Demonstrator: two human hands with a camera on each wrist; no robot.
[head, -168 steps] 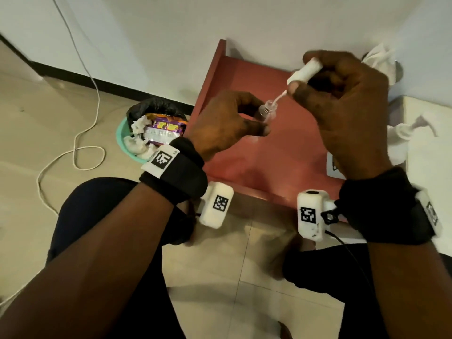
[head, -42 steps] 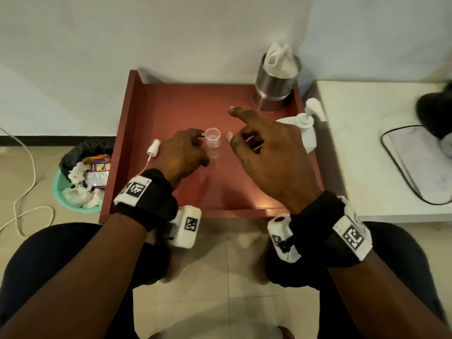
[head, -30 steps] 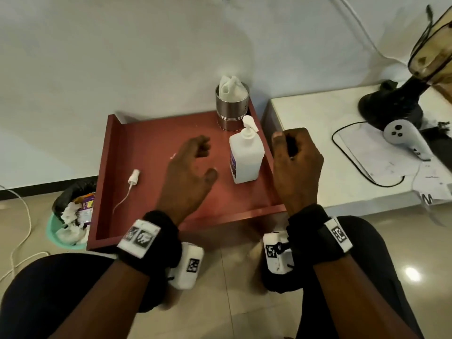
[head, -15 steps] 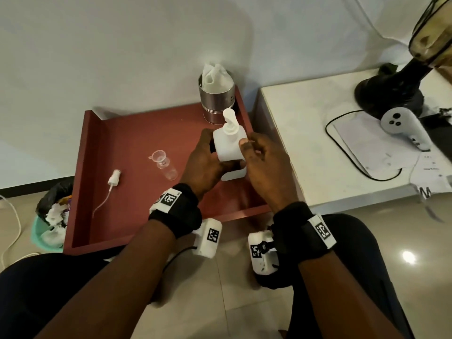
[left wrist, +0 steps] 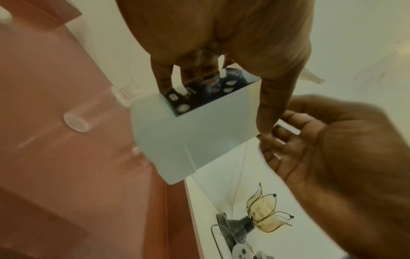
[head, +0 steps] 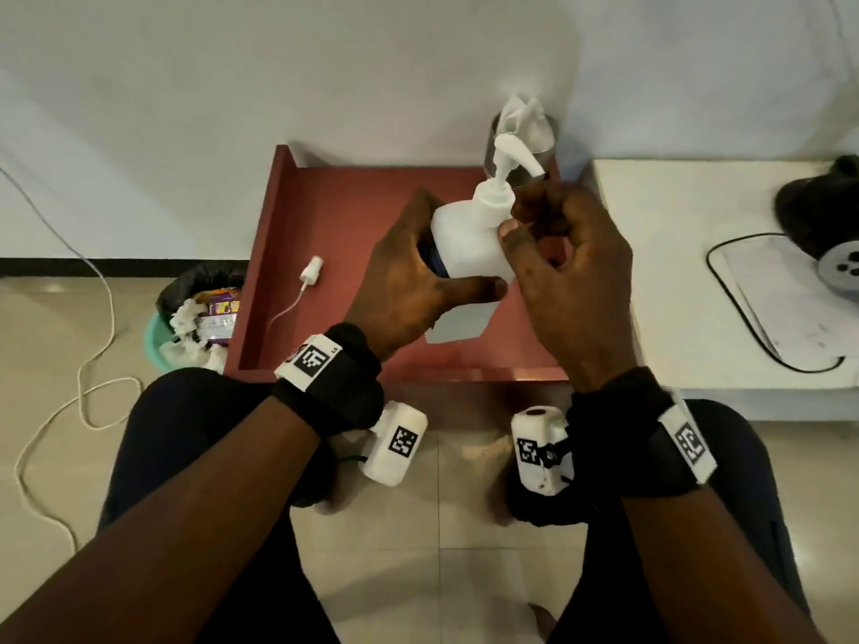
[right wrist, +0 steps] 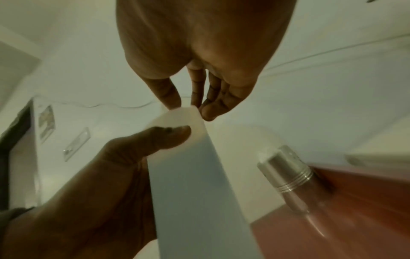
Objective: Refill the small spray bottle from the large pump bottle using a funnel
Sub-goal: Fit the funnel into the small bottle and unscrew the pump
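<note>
The large white pump bottle (head: pixel 465 239) is lifted above the red tray (head: pixel 334 211) and tilted. My left hand (head: pixel 432 271) grips its body, thumb across the front. My right hand (head: pixel 516 220) pinches the collar under the pump head (head: pixel 511 155). From the left wrist the bottle's base (left wrist: pixel 188 140) faces the camera. The clear small bottle with its funnel (left wrist: pixel 99 106) stands on the tray beyond it and is hidden in the head view. Its spray head with tube (head: pixel 309 271) lies on the tray's left side.
A steel cup holding tissue (head: pixel 525 132) stands at the tray's back right corner, close behind the pump. A white table (head: pixel 697 295) with a fan base (head: pixel 827 216) and cable lies to the right. A waste bin (head: pixel 200 309) sits on the floor at left.
Both hands have raised the pump bottle off the tray and tilted it. My right hand's fingers have moved up to the pump collar.
</note>
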